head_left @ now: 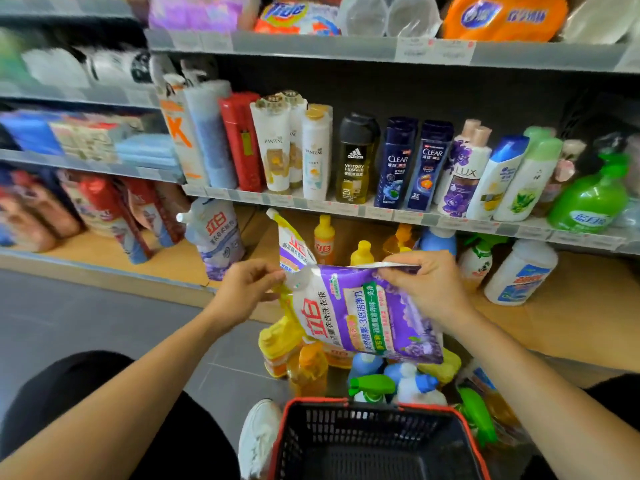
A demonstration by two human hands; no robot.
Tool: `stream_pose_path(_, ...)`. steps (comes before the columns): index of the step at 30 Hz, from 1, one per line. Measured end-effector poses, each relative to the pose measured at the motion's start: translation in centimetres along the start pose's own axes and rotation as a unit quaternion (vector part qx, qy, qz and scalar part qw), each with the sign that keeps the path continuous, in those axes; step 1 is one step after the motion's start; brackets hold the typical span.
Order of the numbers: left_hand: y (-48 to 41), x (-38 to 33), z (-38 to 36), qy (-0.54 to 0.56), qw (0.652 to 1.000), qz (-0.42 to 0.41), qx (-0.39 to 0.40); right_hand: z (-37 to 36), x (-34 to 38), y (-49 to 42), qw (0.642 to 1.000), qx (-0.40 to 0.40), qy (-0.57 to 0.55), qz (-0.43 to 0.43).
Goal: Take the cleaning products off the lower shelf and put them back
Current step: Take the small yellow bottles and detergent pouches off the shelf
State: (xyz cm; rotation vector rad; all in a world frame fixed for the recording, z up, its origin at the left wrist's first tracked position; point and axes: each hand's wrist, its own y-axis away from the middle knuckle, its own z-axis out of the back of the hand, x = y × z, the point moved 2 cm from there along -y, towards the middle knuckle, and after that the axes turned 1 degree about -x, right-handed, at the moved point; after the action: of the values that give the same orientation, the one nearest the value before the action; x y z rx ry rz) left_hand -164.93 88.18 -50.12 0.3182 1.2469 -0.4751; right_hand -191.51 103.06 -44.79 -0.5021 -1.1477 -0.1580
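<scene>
Purple detergent pouch (363, 317): in the head view it hangs in the air from its top edge, carried by both hands. The left hand (242, 292) pinches the spout corner between thumb and fingertips. The right hand (426, 285) has its fingers curled over the top seam at the other end. The pouch body sags down and toward the person from that two-point hold, and nothing supports its base.

Just beyond the grip, on the lower shelf (571, 306), stand a matching yellow-and-purple pouch (294, 247) and a few yellow bottles (324, 237). Right of the right hand sits a white bottle (519, 271). Directly below the grip, a cluster of bottles (311, 368) stands on the floor. Nearer the person than that is a black basket (346, 427).

Whether the pouch is coming off the shelf or going back cannot be told from this moment alone. Either way, the soft bag will probably swing and fold, so one hand would do well to shift under the base before it is set down. If it is shelved, it should be stood upright with the spout on top and leaned against the matching pouch. The hanging corner should be kept from sweeping the yellow bottles behind.
</scene>
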Motion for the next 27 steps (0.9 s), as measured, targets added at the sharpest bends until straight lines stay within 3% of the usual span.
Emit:
stream_pose_path(6,-5.6,-1.1,7.0,-0.018,0.99,-0.03,-0.139,-7.0,0.4,-5.2,0.991,0.054,0.12,0.011)
stream_pose_path(10,-9.8,-1.8,10.6,-0.114,0.979,-0.067,-0.154,-12.5,-1.5,-8.1,0.956,0.089,0.277,0.022)
stream_pose_path(14,-14.2,-1.8,11.9,-0.25,0.956,-0.11,-0.11,-17.6,-5.7,-10.3,0.916,0.096,0.39,0.004)
stream_pose_path(18,-16.9,-0.7,11.4,-0.334,0.918,-0.196,-0.083,-22.4,-10.7,-10.8,0.927,0.09,0.362,-0.038)
stream_pose_path(22,-17.1,2.9,9.7,-0.401,0.879,-0.257,-0.005,-26.0,-14.4,-10.0,0.93,0.091,0.351,-0.058)
stream_pose_path(27,-16.9,4.6,9.1,-0.368,0.889,-0.27,-0.033,-26.7,-15.9,-9.5,0.965,0.091,0.233,-0.073)
